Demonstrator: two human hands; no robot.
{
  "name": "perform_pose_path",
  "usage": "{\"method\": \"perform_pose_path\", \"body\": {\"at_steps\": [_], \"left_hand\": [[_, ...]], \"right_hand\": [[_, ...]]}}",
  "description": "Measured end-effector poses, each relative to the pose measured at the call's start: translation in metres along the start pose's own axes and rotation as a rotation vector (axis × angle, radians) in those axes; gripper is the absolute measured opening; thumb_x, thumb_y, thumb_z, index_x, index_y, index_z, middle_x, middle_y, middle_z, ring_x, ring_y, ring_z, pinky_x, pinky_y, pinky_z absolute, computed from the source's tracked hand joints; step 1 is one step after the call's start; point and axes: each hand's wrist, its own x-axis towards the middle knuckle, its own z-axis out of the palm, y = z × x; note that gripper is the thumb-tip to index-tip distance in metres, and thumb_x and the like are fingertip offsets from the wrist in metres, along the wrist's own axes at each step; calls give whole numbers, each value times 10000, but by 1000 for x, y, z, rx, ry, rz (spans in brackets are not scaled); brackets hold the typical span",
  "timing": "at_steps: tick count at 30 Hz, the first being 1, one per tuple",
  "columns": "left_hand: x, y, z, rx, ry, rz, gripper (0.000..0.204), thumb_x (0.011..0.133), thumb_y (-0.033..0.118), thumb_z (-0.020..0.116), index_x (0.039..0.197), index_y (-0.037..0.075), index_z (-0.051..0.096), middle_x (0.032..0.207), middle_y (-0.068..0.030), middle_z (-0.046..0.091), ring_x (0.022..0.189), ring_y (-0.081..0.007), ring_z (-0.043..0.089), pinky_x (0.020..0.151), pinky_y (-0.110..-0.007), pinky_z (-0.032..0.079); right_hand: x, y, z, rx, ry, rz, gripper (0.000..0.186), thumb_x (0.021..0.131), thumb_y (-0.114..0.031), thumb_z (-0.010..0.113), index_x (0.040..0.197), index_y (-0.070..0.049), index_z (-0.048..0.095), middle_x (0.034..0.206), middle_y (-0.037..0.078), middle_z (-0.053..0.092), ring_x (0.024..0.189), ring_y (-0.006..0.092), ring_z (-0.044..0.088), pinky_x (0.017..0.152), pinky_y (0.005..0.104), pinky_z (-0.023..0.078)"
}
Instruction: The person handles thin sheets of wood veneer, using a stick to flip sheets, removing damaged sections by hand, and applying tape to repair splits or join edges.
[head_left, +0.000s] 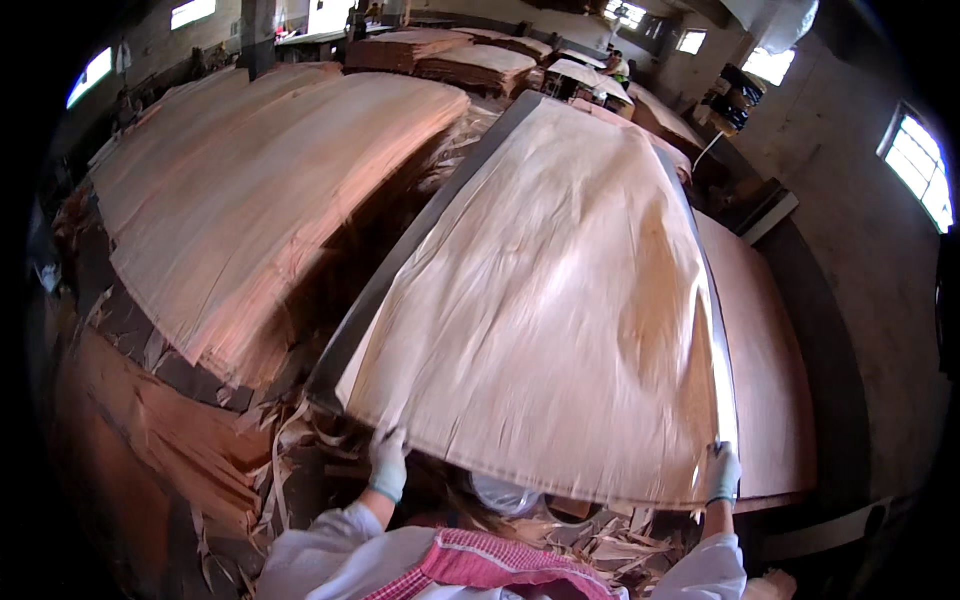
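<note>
In a white glove, my left hand point(388, 460) grips the near edge of a large pale, wrinkled veneer sheet point(520, 310) toward its left end. My right hand point(722, 470), gloved the same way, holds the near right corner, beside a bright, straight silvery strip point(721, 370) running along the sheet's right side. A dark grey board edge point(470, 160) shows along the sheet's left side. The sheet has a browner patch toward the right and spans most of the middle of the view.
A tall pinkish veneer stack point(260, 190) stands left, another point(760, 360) right. More stacks point(470, 60) fill the back, where a person point(616, 66) stands among them. Veneer scraps point(590, 540) litter the floor by me. A wall point(820, 260) with windows runs along the right.
</note>
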Motion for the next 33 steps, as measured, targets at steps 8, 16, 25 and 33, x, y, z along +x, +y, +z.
{"method": "perform_pose_path", "body": {"at_steps": [8, 16, 25, 33], "left_hand": [[-28, -17, -7, -11, 13, -47, 172, 884, 71, 617, 1043, 129, 587, 896, 35, 550, 778, -85, 540, 679, -274, 508], [-1, -38, 60, 59, 29, -4, 96, 869, 35, 619, 933, 105, 608, 898, 23, 556, 726, -90, 550, 642, -266, 552], [18, -60, 61, 198, 176, 72, 170, 879, 83, 610, 1035, 123, 555, 868, 18, 560, 715, -104, 528, 575, -255, 491], [-65, -72, 112, 1325, 114, 812, 479, 801, 129, 655, 1229, 23, 467, 1246, -211, 510, 1171, -368, 481, 988, -438, 386]], "right_hand": [[-11, 44, 69, -73, -80, 9, 283, 900, -380, 588, 951, -107, 534, 739, 193, 659, 683, 406, 650, 583, 516, 489], [61, 57, 154, 49, -233, 216, 207, 908, -327, 569, 984, -136, 593, 825, 199, 675, 808, 389, 663, 676, 508, 496], [46, 57, 165, 142, -275, 247, 316, 787, -295, 704, 1029, -123, 596, 1077, 154, 588, 1025, 343, 590, 825, 449, 499], [-83, 149, 127, 185, -422, 332, 481, 760, -351, 717, 1096, -87, 494, 1009, 190, 624, 905, 394, 635, 762, 485, 501]]}}
